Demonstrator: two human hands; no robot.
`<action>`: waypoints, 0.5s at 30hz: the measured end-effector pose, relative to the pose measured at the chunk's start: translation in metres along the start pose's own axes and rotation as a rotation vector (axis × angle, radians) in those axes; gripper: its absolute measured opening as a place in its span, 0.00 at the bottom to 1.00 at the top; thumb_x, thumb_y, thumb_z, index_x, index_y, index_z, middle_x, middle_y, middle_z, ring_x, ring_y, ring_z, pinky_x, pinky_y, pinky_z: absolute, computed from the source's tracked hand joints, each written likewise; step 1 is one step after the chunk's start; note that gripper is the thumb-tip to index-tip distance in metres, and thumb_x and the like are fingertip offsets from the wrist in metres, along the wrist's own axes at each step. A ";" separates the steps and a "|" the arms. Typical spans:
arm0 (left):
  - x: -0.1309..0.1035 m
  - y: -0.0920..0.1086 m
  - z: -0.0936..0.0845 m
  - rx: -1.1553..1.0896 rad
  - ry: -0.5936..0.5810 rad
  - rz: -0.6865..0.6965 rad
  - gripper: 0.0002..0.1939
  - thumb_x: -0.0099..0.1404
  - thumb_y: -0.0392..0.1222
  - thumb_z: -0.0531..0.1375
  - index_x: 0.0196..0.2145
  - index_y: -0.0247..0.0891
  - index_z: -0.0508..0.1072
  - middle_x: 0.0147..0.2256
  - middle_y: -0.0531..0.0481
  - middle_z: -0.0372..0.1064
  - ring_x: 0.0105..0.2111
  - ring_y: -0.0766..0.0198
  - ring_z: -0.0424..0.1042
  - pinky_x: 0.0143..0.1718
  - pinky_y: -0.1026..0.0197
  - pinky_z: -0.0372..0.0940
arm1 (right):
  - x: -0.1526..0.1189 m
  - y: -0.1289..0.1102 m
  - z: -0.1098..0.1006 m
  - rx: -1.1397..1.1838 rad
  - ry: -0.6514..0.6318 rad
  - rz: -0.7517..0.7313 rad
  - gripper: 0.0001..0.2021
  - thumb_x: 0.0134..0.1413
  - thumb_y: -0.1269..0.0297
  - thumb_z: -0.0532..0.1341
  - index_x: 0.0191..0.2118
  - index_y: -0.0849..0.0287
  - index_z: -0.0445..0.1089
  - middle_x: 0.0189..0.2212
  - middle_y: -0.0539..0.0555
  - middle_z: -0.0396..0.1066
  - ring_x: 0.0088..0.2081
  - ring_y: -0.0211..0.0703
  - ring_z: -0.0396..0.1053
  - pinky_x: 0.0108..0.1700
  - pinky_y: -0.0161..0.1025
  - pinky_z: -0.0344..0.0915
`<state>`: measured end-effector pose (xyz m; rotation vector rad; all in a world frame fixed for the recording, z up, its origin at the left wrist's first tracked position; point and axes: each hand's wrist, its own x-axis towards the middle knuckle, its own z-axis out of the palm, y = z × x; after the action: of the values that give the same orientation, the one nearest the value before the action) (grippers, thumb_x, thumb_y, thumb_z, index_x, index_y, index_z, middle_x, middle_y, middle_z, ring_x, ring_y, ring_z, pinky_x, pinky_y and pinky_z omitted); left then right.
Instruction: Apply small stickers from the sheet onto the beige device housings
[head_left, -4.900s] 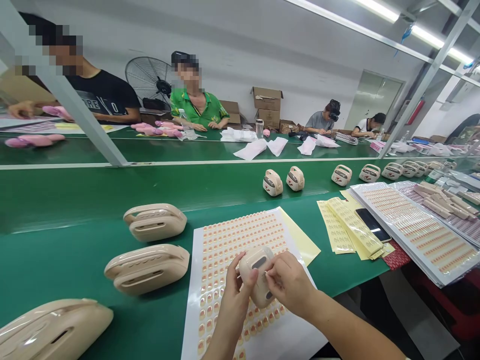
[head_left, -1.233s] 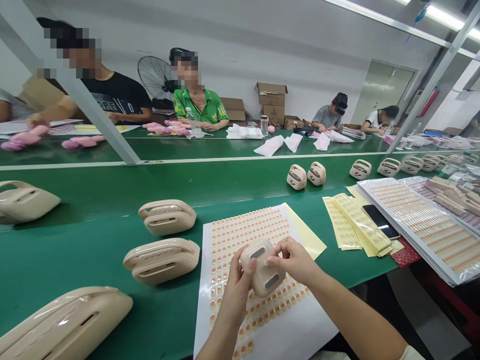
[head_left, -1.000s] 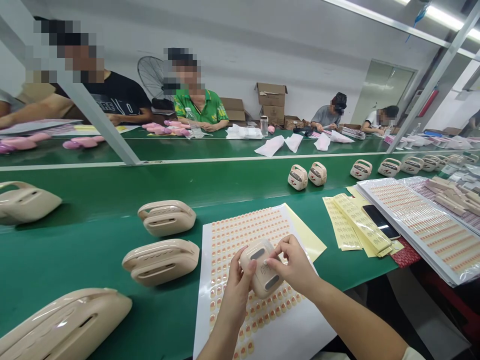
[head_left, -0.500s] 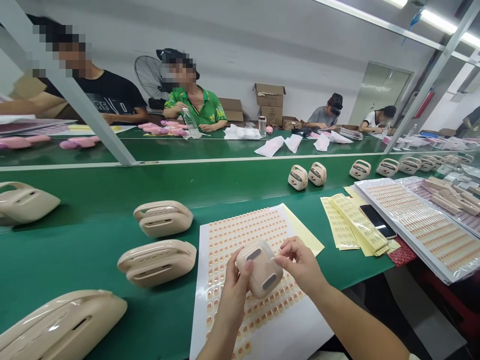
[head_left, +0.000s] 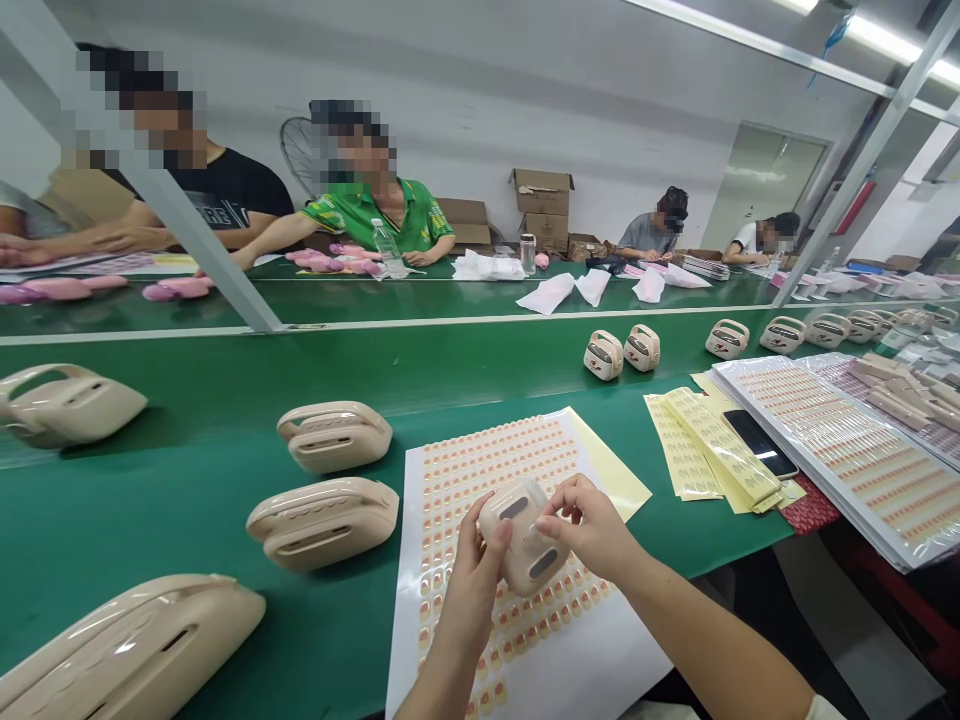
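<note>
My left hand grips a small cream plastic case with two grey oval windows, thumb on its front and fingers along its side. My right hand pinches thumb and forefinger together at the case's front, between the windows. Faint pale lettering shows beside those fingertips; whatever they pinch is too small to make out. Beneath both hands lies a white sheet of small orange-and-cream stickers, with a yellow sheet partly under it.
Several cream handled cases stand at left, and more line the far side. Yellow label strips, a phone and stacked sticker sheets lie at right. Co-workers sit across the green bench.
My right hand's pinched fingers have moved left, from the case's edge onto its front, where faint lettering now shows. A co-worker in green has stretched an arm to the left.
</note>
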<state>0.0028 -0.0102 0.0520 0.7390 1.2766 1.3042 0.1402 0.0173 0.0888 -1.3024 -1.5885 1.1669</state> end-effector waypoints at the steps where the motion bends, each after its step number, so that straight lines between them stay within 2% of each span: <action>1: 0.000 0.000 0.000 -0.001 0.001 -0.003 0.32 0.50 0.61 0.61 0.51 0.47 0.61 0.41 0.49 0.67 0.42 0.55 0.68 0.41 0.53 0.65 | 0.000 0.000 0.001 -0.003 -0.001 0.007 0.05 0.41 0.71 0.64 0.22 0.56 0.67 0.28 0.48 0.58 0.31 0.38 0.60 0.38 0.39 0.63; 4: -0.001 0.002 0.001 0.002 0.006 -0.006 0.32 0.51 0.61 0.60 0.50 0.46 0.61 0.42 0.48 0.67 0.42 0.54 0.68 0.41 0.53 0.66 | 0.000 0.000 0.004 -0.014 0.019 0.014 0.05 0.41 0.72 0.64 0.23 0.56 0.67 0.29 0.48 0.57 0.32 0.38 0.60 0.39 0.40 0.63; 9: -0.002 0.002 0.000 -0.006 -0.001 -0.011 0.33 0.51 0.61 0.60 0.51 0.46 0.61 0.48 0.45 0.66 0.47 0.52 0.67 0.41 0.54 0.66 | 0.001 0.003 0.009 -0.045 0.075 -0.031 0.05 0.42 0.71 0.63 0.23 0.56 0.67 0.29 0.48 0.57 0.33 0.39 0.60 0.38 0.40 0.63; 15: -0.001 0.000 -0.001 -0.003 0.002 -0.011 0.33 0.51 0.61 0.60 0.52 0.46 0.60 0.45 0.46 0.67 0.45 0.52 0.68 0.42 0.52 0.66 | -0.002 0.006 0.009 -0.104 0.090 -0.109 0.05 0.44 0.72 0.62 0.24 0.56 0.66 0.30 0.50 0.59 0.34 0.41 0.62 0.37 0.39 0.63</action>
<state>0.0023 -0.0115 0.0526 0.7271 1.2785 1.2982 0.1334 0.0142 0.0807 -1.2984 -1.6508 0.9575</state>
